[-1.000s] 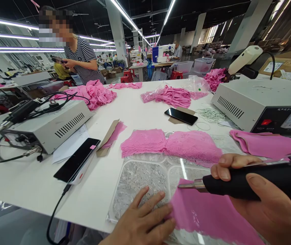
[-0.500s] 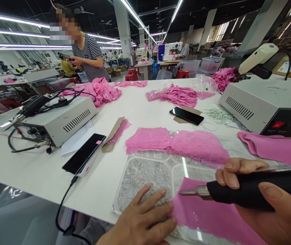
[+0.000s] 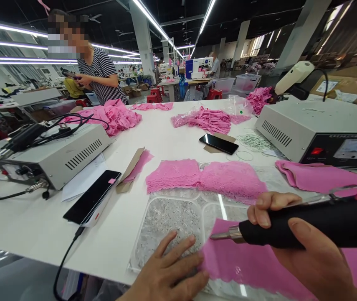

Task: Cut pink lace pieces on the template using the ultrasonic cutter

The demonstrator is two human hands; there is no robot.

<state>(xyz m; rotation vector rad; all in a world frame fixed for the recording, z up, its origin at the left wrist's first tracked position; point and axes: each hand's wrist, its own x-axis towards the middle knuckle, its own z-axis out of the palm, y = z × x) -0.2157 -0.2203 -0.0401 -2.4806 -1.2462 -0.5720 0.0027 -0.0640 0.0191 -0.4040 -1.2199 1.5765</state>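
Observation:
My right hand (image 3: pixel 310 246) is wrapped round a black handheld ultrasonic welder (image 3: pixel 291 228) with a metal tip. The tip points left and rests at or just above a pink fabric piece (image 3: pixel 247 263); I cannot tell whether it touches. My left hand (image 3: pixel 172 267) lies spread, fingertips at the fabric's left edge. Beneath is a clear-covered tray with grey speckled panels (image 3: pixel 168 225). Behind it sit a stack of pink scalloped pieces (image 3: pixel 173 175) and a looser pink lace-like pile (image 3: pixel 231 179). Folded pink fabric (image 3: pixel 319 177) lies to the right.
Grey control boxes stand at right (image 3: pixel 322 121) and left (image 3: pixel 62 154), the left one bearing another hand tool (image 3: pixel 24 138). A cabled phone (image 3: pixel 93 196) and a second phone (image 3: pixel 219 144) lie on the table. Pink strips (image 3: pixel 112 117) are heaped behind. A co-worker (image 3: pixel 98 75) stands beyond.
The view has shifted slightly to the right, so things appear further left. Both hands keep nearly the same pose, and the welder's tip stays near the fabric's upper left corner.

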